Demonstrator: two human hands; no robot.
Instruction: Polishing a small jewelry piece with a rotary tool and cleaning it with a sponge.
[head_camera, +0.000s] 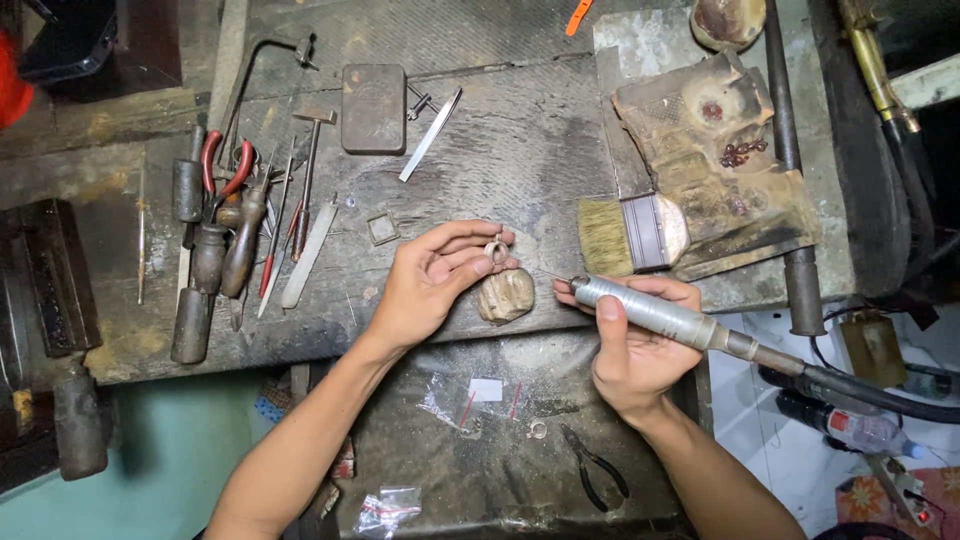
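Observation:
My left hand (432, 283) pinches a small metal ring (496, 250) between thumb and fingertips, resting it on a worn wooden bench peg (505, 296) at the front edge of the workbench (520, 150). My right hand (640, 350) grips a silver rotary handpiece (650, 312) like a pen. Its thin tip points left toward the ring and stops just short of it. A black flexible shaft (870, 392) runs from the handpiece off to the right.
Files, gravers, red-handled pliers and a small hammer (305, 170) lie at the left. A flat brush (632, 235), a metal block (373, 108) and a worn pad with red stones (740, 152) sit behind. Black pliers (595, 466) and small plastic bags lie on the lower tray.

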